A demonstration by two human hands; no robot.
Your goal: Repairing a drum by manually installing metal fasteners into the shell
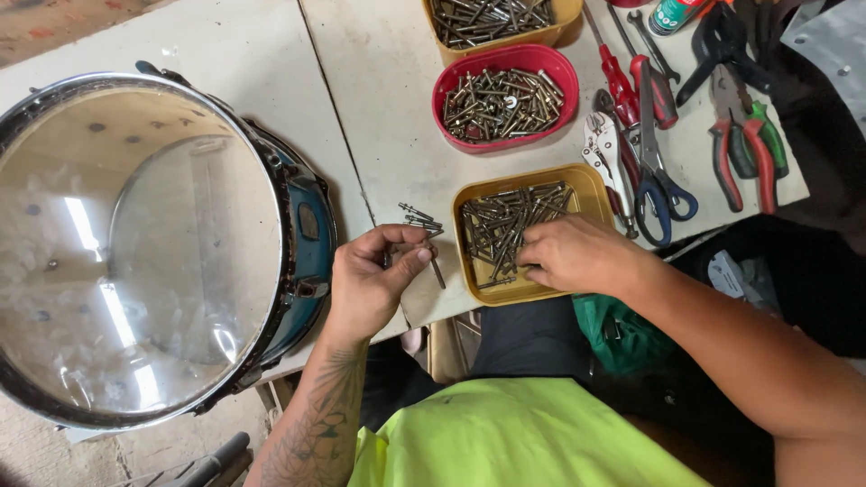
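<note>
My left hand holds a small bunch of long metal screws between thumb and fingers, just left of a yellow tray full of similar screws. In that tray rests my right hand, its fingers curled down among the screws at the tray's near side; whether it grips one is hidden. A blue drum with a clear head lies on the table at the left, close to my left hand.
A red oval tray and another yellow tray of screws stand further back. Pliers, scissors, a red screwdriver and wrenches lie at the right. The white table's near edge runs just under my hands.
</note>
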